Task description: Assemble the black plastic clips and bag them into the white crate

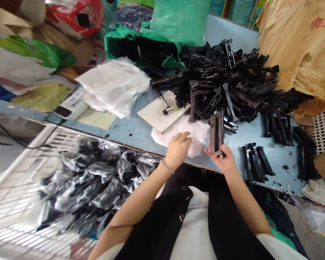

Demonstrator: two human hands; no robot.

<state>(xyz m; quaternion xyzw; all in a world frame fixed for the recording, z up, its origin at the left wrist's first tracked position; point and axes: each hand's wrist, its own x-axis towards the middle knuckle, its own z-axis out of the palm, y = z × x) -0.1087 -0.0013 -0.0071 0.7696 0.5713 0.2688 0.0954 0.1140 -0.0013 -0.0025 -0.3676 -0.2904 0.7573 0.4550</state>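
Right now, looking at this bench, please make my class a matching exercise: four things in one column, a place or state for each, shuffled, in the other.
Column 1
1. Right hand
2. Left hand
3. Hammer
4. Bagged parts

Column 2
A. Lying on a pale board
B. Heaped in a white basket
C. Holding something black
D. With a beaded bracelet at its wrist

Right pairs: 1-C, 2-D, 3-A, 4-B

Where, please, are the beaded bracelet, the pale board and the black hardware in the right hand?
Beaded bracelet [166,167], head view, middle beads.
Pale board [155,116], head view, bare left part.
Black hardware [213,133], head view, long side.
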